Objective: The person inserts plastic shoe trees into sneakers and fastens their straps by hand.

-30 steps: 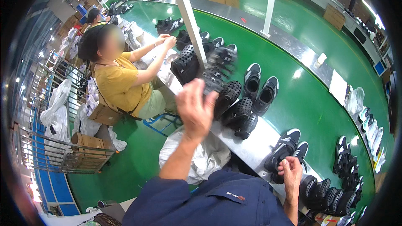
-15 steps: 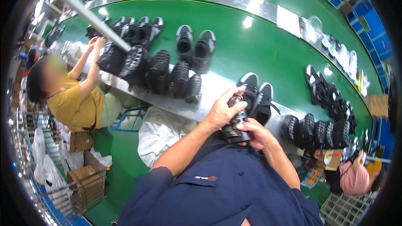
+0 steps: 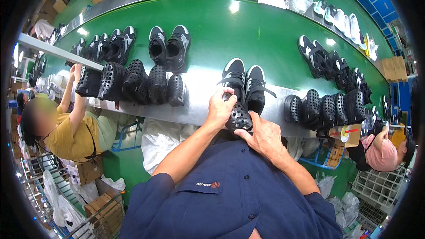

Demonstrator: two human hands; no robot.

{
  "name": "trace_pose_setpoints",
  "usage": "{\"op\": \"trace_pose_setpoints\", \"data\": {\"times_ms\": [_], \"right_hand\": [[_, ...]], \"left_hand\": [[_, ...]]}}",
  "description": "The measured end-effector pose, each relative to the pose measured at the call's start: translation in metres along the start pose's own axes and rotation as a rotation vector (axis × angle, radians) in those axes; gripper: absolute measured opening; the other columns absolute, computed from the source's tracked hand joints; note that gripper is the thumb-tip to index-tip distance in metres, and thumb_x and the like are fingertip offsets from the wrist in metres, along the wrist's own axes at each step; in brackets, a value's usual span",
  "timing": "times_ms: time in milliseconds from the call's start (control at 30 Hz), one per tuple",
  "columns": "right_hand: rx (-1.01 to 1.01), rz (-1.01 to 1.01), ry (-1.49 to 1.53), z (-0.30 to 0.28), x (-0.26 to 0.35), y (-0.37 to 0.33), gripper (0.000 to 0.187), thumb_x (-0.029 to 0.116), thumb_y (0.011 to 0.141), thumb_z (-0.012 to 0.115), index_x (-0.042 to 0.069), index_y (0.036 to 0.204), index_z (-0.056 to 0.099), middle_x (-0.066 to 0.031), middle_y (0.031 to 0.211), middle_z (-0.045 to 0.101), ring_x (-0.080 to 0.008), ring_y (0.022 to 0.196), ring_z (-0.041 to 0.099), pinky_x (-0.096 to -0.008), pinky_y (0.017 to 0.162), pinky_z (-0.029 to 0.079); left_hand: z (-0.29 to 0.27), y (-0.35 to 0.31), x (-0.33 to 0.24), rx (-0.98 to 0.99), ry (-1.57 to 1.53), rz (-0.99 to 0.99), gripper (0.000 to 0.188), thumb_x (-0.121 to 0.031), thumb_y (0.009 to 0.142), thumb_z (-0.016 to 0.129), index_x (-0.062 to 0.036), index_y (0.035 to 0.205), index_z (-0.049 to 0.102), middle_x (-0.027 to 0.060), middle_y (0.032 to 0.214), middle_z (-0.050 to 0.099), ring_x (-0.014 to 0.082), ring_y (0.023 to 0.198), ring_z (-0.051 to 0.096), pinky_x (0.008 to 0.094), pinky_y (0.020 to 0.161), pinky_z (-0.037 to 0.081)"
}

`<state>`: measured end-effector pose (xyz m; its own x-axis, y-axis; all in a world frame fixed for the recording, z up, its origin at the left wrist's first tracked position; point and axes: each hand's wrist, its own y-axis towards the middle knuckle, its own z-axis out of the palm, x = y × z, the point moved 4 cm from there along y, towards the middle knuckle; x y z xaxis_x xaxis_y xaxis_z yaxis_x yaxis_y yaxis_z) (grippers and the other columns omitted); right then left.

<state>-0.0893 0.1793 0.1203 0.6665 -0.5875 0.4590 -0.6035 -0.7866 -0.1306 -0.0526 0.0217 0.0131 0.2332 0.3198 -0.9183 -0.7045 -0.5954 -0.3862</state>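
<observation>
While the left hand (image 3: 219, 109), outstretched earlier, is clamping its fingers on the insert (image 3: 239, 120), the right hand (image 3: 266, 138) is doing likewise. Two shoes (image 3: 233, 75) are resting just beyond.

Navy short-sleeved shirt (image 3: 217, 210), dark buttons (image 3: 246, 177) down front, chest flap (image 3: 199, 188) with reddish round emblem (image 3: 215, 184)

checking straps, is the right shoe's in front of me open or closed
Open: its strap sticks out past the right shoe, end free.

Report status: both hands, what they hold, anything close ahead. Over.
Left hand and right hand both gripping one black perforated form. Black-and-white shoes, a pair, close beyond it. Right shoe's strap juts out rightward.
</observation>
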Motion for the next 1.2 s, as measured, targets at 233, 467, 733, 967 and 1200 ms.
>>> {"op": "trace_pose_setpoints", "data": {"times_ms": [233,467,733,967,1200], "right_hand": [[0.161,0.104,-0.036,0.0,-0.023,0.007,0.051,0.047,0.089,0.067,-0.004,0.089,0.059,-0.026,0.071,0.066,-0.045,0.072,0.067,-0.052,0.067,0.053],[0.237,0.026,-0.079,-0.007,-0.015,0.021,0.035,0.028,0.091,0.065,-0.005,0.09,0.058,-0.0253,0.069,0.065,-0.0433,0.069,0.067,-0.0512,0.063,0.053],[-0.061,0.07,-0.189,0.063,-0.034,0.07,0.034,0.028,0.092,0.066,-0.005,0.093,0.056,-0.0205,0.076,0.068,-0.0377,0.069,0.07,-0.0448,0.059,0.057],[-0.177,-0.049,-0.241,0.102,0.003,0.087,0.026,0.015,0.086,0.065,-0.001,0.105,0.055,-0.0153,0.097,0.062,-0.0311,0.083,0.066,-0.0406,0.07,0.059],[-0.235,0.151,0.234,0.104,-0.015,0.097,0.033,0.008,0.084,0.072,-0.002,0.107,0.05,-0.0206,0.098,0.061,-0.042,0.09,0.064,-0.0479,0.081,0.053]], "left_hand": [[-0.01,0.008,-0.007,0.01,0.885,0.694,0.029,-0.012,0.083,0.072,-0.0009,0.11,0.066,0.0132,0.111,0.064,0.0315,0.099,0.061,0.0399,0.088,0.051],[-0.005,0.037,-0.011,0.393,1.213,1.038,0.026,-0.011,0.076,0.072,-0.0012,0.1,0.067,0.0118,0.117,0.061,0.0333,0.116,0.054,0.0447,0.099,0.044],[0.013,0.052,-0.029,0.506,0.771,0.882,0.016,-0.006,0.075,0.063,0.0041,0.087,0.059,0.0186,0.091,0.06,0.0385,0.091,0.058,0.0453,0.079,0.049],[-0.034,0.091,-0.016,0.448,0.798,0.665,0.022,-0.012,0.081,0.063,0.0021,0.098,0.059,0.0205,0.098,0.063,0.0395,0.095,0.061,0.0442,0.085,0.05],[-0.049,0.071,-0.02,0.47,0.744,0.649,0.034,-0.012,0.08,0.068,0.0022,0.109,0.057,0.0207,0.102,0.063,0.0408,0.098,0.062,0.0445,0.089,0.051]]}}
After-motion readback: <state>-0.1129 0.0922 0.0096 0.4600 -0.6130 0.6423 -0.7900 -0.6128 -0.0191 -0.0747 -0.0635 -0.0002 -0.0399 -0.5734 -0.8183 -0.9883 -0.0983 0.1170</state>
